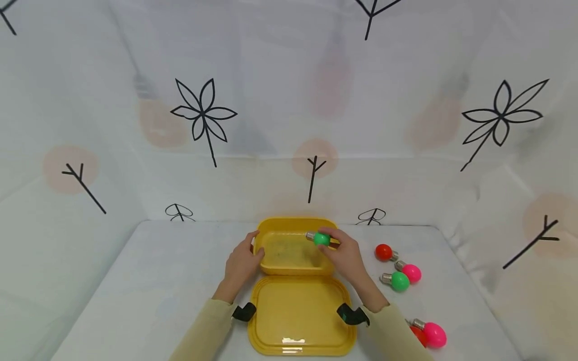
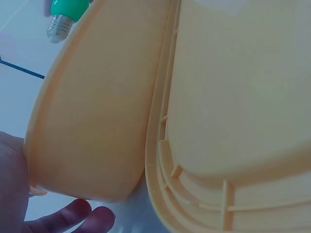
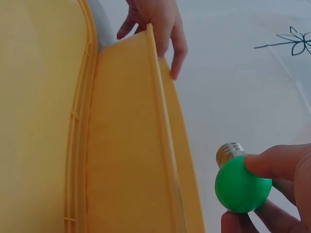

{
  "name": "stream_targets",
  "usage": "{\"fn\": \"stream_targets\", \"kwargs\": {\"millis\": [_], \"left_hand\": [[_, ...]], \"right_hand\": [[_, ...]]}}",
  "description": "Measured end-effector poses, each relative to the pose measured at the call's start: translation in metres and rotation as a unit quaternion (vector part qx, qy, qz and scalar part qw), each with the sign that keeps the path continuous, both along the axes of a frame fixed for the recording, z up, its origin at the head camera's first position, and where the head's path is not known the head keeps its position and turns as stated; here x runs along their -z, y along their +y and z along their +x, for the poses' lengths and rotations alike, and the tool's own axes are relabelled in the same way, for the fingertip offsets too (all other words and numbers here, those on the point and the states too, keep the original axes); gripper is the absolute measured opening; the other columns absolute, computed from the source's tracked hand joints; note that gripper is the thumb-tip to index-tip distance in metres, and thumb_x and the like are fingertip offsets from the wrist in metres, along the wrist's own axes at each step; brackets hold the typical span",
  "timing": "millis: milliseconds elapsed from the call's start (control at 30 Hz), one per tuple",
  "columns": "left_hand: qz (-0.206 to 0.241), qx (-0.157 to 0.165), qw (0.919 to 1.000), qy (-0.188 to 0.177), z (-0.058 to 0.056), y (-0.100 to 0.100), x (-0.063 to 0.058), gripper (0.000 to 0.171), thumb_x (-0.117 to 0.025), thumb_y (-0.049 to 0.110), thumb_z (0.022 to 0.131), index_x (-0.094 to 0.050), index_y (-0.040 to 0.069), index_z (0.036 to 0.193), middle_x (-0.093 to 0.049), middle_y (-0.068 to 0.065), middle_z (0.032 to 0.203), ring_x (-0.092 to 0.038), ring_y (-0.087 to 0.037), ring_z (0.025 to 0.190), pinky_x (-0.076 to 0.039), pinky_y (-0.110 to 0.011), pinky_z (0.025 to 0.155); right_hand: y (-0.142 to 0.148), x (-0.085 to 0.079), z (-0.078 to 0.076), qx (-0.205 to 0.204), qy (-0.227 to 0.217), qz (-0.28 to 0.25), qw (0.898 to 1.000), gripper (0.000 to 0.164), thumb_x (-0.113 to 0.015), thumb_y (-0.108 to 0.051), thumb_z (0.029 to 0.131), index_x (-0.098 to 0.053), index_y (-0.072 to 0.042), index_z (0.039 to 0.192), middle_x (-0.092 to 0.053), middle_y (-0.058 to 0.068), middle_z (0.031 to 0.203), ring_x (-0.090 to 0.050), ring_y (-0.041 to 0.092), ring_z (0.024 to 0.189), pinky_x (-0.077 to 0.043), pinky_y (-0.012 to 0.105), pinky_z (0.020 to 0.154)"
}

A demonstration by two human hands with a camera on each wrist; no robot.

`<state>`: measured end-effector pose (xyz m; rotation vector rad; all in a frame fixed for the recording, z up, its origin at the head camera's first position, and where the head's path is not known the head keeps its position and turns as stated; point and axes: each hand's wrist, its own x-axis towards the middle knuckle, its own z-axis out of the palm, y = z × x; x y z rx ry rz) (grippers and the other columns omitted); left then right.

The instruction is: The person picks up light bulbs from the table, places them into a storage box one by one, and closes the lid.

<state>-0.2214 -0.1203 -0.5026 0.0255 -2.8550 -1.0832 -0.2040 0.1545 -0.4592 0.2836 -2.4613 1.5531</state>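
A green light bulb [image 1: 321,239] with a silver screw base is pinched between the thumb and fingers of my right hand [image 1: 345,253]. It is held over the right side of a yellow box [image 1: 295,271], its base pointing left. In the right wrist view the same green bulb [image 3: 243,187] is seen beside the box wall [image 3: 131,136]. My left hand [image 1: 243,261] grips the box's left side, thumb at the rim and fingers along the outer wall. The yellow lid [image 1: 301,313] lies flat in front of the box, against its near edge.
To the right on the white table [image 1: 171,281] lie a red bulb [image 1: 384,252], a pink bulb [image 1: 412,273] and another green bulb [image 1: 400,282]. Nearer, another pink bulb [image 1: 435,335] lies against a red one [image 1: 420,337], partly hidden by my right sleeve. A patterned cloth [image 1: 280,100] hangs behind.
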Motion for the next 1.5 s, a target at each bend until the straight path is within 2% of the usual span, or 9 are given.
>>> {"fn": "stream_targets", "kwargs": {"millis": [233, 467, 667, 1000, 1233, 1500], "left_hand": [[0.002, 0.008, 0.9999, -0.013, 0.002, 0.001, -0.003, 0.055, -0.064, 0.030, 0.092, -0.051, 0.020, 0.144, -0.051, -0.001, 0.076, -0.043, -0.018, 0.056, -0.033, -0.031, 0.049], [0.003, 0.012, 0.9998, -0.013, 0.003, 0.002, -0.003, 0.056, -0.064, 0.030, 0.092, -0.050, 0.020, 0.145, -0.051, -0.001, 0.075, -0.043, -0.018, 0.055, -0.033, -0.031, 0.049], [0.001, 0.011, 0.9998, -0.015, 0.002, 0.002, -0.002, 0.056, -0.065, 0.030, 0.092, -0.049, 0.020, 0.145, -0.051, -0.002, 0.073, -0.043, -0.018, 0.054, -0.033, -0.031, 0.049], [0.005, 0.013, 0.9997, -0.018, 0.002, 0.003, -0.002, 0.057, -0.064, 0.030, 0.092, -0.049, 0.021, 0.146, -0.050, -0.002, 0.071, -0.041, -0.017, 0.053, -0.032, -0.031, 0.048], [0.000, 0.012, 0.9998, -0.013, 0.002, 0.002, -0.001, 0.056, -0.063, 0.030, 0.093, -0.049, 0.021, 0.146, -0.049, -0.002, 0.071, -0.041, -0.018, 0.053, -0.032, -0.031, 0.048], [0.006, 0.014, 0.9997, -0.018, 0.001, 0.000, -0.002, 0.056, -0.062, 0.027, 0.092, -0.049, 0.021, 0.146, -0.049, -0.002, 0.070, -0.041, -0.018, 0.052, -0.031, -0.031, 0.047]], "right_hand": [[-0.006, 0.003, -0.007, -0.020, 0.012, 0.002, 1.000, 0.037, -0.077, 0.005, 0.082, -0.068, 0.000, 0.118, -0.064, 0.017, 0.121, -0.061, 0.035, 0.110, -0.053, 0.044, 0.087], [-0.006, 0.004, -0.018, -0.033, -0.020, 0.011, 0.999, 0.036, -0.075, 0.001, 0.086, -0.068, -0.002, 0.121, -0.064, 0.014, 0.121, -0.061, 0.031, 0.110, -0.053, 0.042, 0.088], [-0.007, 0.004, -0.028, -0.060, -0.036, 0.014, 0.997, 0.035, -0.073, -0.004, 0.089, -0.067, -0.004, 0.123, -0.064, 0.012, 0.122, -0.062, 0.029, 0.109, -0.052, 0.042, 0.090], [-0.013, 0.000, -0.041, -0.099, -0.064, 0.031, 0.993, 0.034, -0.070, -0.006, 0.092, -0.066, -0.003, 0.126, -0.061, 0.016, 0.128, -0.061, 0.037, 0.115, -0.053, 0.042, 0.089], [-0.019, -0.006, -0.051, -0.126, -0.063, 0.061, 0.988, 0.032, -0.070, -0.008, 0.093, -0.068, -0.003, 0.124, -0.064, 0.014, 0.126, -0.062, 0.035, 0.115, -0.052, 0.043, 0.091], [-0.025, -0.005, -0.064, -0.142, -0.072, 0.090, 0.983, 0.034, -0.070, -0.011, 0.093, -0.066, -0.007, 0.127, -0.065, 0.011, 0.125, -0.063, 0.031, 0.114, -0.051, 0.042, 0.092]]}}
